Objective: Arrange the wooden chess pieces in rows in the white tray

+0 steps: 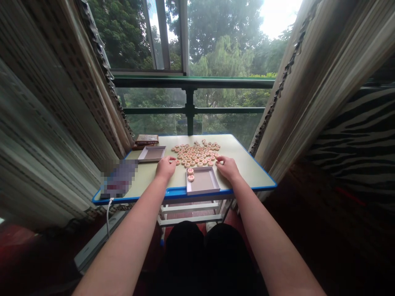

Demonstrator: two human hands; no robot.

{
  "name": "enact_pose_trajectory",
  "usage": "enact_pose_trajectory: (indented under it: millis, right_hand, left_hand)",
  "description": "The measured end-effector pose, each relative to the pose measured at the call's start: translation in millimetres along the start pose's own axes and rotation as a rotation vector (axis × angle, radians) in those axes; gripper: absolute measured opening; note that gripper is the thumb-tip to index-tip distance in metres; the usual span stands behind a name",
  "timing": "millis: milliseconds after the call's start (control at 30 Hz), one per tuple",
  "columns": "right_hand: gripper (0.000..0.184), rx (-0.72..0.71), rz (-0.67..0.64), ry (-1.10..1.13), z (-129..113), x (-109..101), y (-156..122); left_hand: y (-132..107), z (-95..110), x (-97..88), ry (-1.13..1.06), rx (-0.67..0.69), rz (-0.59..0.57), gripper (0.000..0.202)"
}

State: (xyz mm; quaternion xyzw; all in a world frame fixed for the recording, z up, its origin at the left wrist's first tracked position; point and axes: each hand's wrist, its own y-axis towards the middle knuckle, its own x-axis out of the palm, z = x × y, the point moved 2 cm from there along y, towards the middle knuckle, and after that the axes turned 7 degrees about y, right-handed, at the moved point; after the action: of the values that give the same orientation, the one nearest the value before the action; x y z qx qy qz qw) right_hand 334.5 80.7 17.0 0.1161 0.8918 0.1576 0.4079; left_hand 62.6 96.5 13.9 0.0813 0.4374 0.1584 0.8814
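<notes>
Round wooden Chinese chess pieces (197, 154) with red or dark characters lie spread over the middle of the table. At the left edge of this spread, my left hand (166, 167) has its fingers curled, thumb and forefinger closed at a Chinese chess piece (177, 162). My right hand (227, 167) rests at the right edge of the pieces, thumb and forefinger a little apart, with no held piece visible. Between my wrists sits a shallow open box (205, 185); two red-marked pieces (190, 174) lie along its left side.
Another shallow box part (152, 154) stands at the back left, before stacked flat boxes (147, 139). A blurred-out flat object (119, 179) with a white cable (108, 216) lies on the table's left. The blue-edged table (253, 174) stands by a green window railing (228, 83), between curtains.
</notes>
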Motion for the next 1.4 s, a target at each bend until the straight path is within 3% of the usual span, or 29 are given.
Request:
enact_pose_trajectory:
  millis: [100, 200, 267, 400, 633, 900, 1133, 1267, 1400]
  right_hand:
    - [0.032, 0.027, 0.031, 0.074, 0, -2, 0]
    - [0.037, 0.07, 0.085, 0.001, -2, -4, -2]
    - [0.038, 0.088, 0.048, -0.072, -4, -4, -3]
    - [0.035, 0.081, -0.018, -0.096, -7, -3, -5]
    - [0.034, 0.015, 0.007, -0.055, -4, -3, -3]
    - [0.02, -0.002, -0.006, -0.149, -4, -1, -2]
    - [0.026, -0.073, 0.071, 0.108, -2, -5, -2]
    - [0.026, -0.208, 0.043, 0.333, -20, -12, -13]
    - [0.018, -0.394, -0.14, 0.342, -60, -15, -33]
  left_hand:
    - [0, 0, -0.7, -0.017, 0.014, 0.037, 0.022]
    - [0, 0, -0.6, -0.014, 0.023, 0.059, 0.022]
    - [0, 0, 0.3, -0.004, 0.029, 0.049, 0.021]
    - [2, -1, 2.0, 0.015, 0.049, 0.033, 0.019]
    - [3, -3, 3.8, 0.03, 0.059, 0.024, 0.021]
    - [1, 0, 1.8, 0.035, 0.037, 0.009, 0.019]
    - [3, 3, 1.2, 0.046, 0.024, -0.007, 0.016]
    - [6, 5, 1.0, 0.075, 0.007, 0.003, 0.013]
    - [9, 7, -0.7, 0.068, -0.104, 0.078, 0.021]
